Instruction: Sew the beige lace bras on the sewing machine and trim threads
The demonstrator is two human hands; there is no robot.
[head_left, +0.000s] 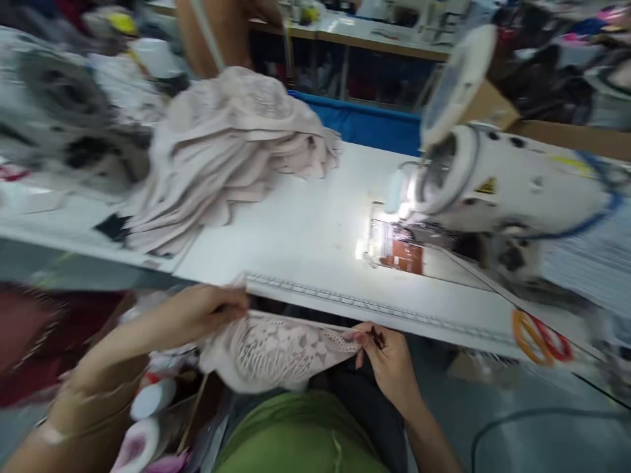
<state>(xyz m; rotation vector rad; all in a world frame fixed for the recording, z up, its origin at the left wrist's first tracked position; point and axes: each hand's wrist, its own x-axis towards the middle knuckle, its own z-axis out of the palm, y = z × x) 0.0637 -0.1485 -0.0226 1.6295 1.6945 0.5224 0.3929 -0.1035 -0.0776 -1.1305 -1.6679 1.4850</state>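
Note:
A pale pink lace piece point(276, 351) is stretched between my hands just below the table's front edge, above my lap. My left hand point(202, 312) pinches its left end with closed fingers. My right hand point(387, 358) pinches its right corner, fingers closed. A large stack of similar pale pink fabric pieces point(231, 151) lies on the white table point(305, 230) at the back left. The white sewing machine point(493, 177) stands at the right, its lamp lighting the needle plate point(394, 246).
A measuring strip point(374, 305) runs along the table's front edge. Orange-handled scissors point(539, 338) lie at the front right. Thread spools point(150, 397) sit low at my left. Another person stands behind the table. Cluttered fabric fills the left background.

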